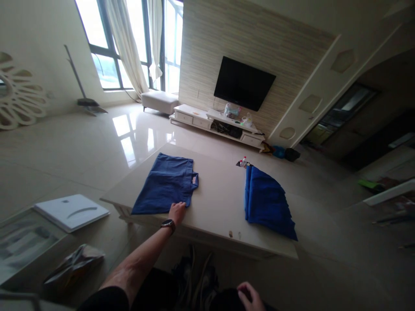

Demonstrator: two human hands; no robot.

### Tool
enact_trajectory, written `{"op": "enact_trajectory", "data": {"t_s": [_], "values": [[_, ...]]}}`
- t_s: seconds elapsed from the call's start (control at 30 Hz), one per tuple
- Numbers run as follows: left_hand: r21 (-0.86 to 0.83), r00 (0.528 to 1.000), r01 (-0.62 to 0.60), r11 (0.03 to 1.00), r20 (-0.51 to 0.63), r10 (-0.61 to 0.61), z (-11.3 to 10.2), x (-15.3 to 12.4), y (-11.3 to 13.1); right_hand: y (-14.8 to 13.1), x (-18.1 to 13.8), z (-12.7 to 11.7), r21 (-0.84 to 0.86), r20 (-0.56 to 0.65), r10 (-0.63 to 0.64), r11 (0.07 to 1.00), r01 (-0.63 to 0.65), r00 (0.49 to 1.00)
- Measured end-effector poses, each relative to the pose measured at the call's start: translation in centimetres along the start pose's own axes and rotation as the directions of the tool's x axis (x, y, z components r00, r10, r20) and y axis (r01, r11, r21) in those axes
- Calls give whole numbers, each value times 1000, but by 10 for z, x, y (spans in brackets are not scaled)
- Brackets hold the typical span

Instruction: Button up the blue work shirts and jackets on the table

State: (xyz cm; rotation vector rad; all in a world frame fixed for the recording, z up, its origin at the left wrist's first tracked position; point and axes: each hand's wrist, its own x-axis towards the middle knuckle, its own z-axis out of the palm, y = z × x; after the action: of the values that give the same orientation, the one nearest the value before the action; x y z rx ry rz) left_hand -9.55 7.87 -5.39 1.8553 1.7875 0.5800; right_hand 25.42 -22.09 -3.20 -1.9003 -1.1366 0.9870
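Observation:
A folded dark blue garment (pixel 165 183) with a small red label lies on the left part of a low white table (pixel 217 203). My left hand (pixel 177 212), a watch on its wrist, rests on the garment's near right corner, fingers curled down onto the cloth. A stack of brighter blue folded cloth (pixel 267 202) lies on the table's right side. My right hand (pixel 249 296) hangs low by my leg at the bottom edge, away from the table, fingers loosely bent and holding nothing I can see.
A small bottle and bits (pixel 243 163) stand at the table's far edge. A white flat board (pixel 71 211) and a crumpled bag (pixel 76 261) lie at the left. Beyond are a TV cabinet (pixel 215 123), a wall TV and glossy tile floor.

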Motion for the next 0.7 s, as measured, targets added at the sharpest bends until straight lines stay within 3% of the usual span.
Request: {"op": "enact_trajectory", "data": {"t_s": [0.1,0.17,0.3,0.4,0.47,0.53,0.6,0.63,0.7], "values": [[-47,999,-34,998,-18,33,0,-36,24,-20,1,10,52,52,-21,998,19,998],[-157,995,-83,984,-62,74,1,-66,44,-40,1,19,175,73,8,984,-20,997],[-529,976,-197,825,-181,117,12,-143,103,-96,9,52,546,198,52,824,-154,979],[-656,980,-200,728,-129,153,21,-196,144,-136,22,76,671,205,3,728,-142,979],[-703,972,-186,686,-31,231,15,-216,157,-153,26,79,649,121,67,749,-131,990],[-710,964,-173,683,19,264,-5,-220,156,-162,23,67,561,15,125,821,-112,992],[-678,970,-199,708,-36,239,-35,-213,147,-168,8,41,413,-24,94,908,-76,995],[-647,965,-240,724,-81,248,-51,-209,144,-172,-2,25,327,14,39,944,-41,999],[-550,907,-386,740,-79,414,-78,-205,146,-185,-29,-11,169,221,-101,984,64,970]]}}
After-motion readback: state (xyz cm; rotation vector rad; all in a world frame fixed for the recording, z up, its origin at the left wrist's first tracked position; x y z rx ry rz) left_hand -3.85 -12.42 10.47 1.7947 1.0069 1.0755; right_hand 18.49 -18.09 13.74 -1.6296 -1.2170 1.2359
